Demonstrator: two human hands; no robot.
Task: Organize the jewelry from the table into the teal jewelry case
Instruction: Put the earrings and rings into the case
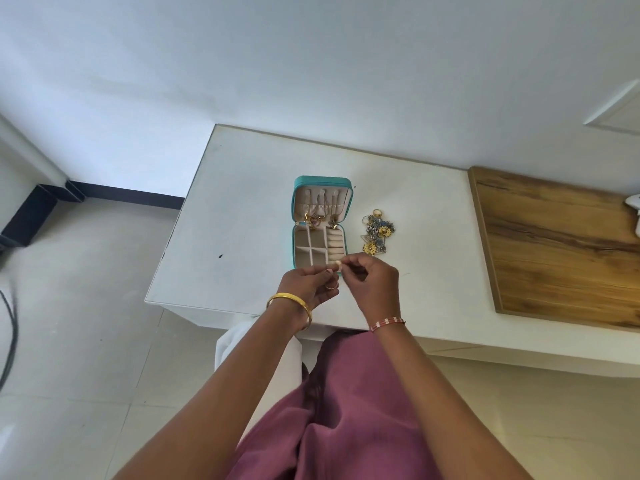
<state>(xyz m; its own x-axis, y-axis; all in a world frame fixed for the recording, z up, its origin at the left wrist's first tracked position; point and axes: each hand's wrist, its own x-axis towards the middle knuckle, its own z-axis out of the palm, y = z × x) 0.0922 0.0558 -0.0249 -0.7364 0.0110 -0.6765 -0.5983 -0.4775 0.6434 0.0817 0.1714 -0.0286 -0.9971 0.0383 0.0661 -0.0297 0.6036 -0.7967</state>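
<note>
My left hand (310,284) and right hand (372,280) meet just in front of the teal jewelry case (320,225), fingertips touching. My fingers are curled narrow, and together they pinch something small and pale between thumb and forefinger; it is too tiny for me to tell what it is. A thin ring (331,286) shows under my left fingers, though I cannot tell whether it is worn or held.

Just beyond my fingertips the case lies open on the white table (242,220), lid tipped back with gold pieces hanging at its lower edge, cream compartments nearest me. Beyond my right fingers, beside the case, sits the pile of jewelry (377,232). A gold bangle (291,303) circles my left wrist, a striped band (387,323) my right.
</note>
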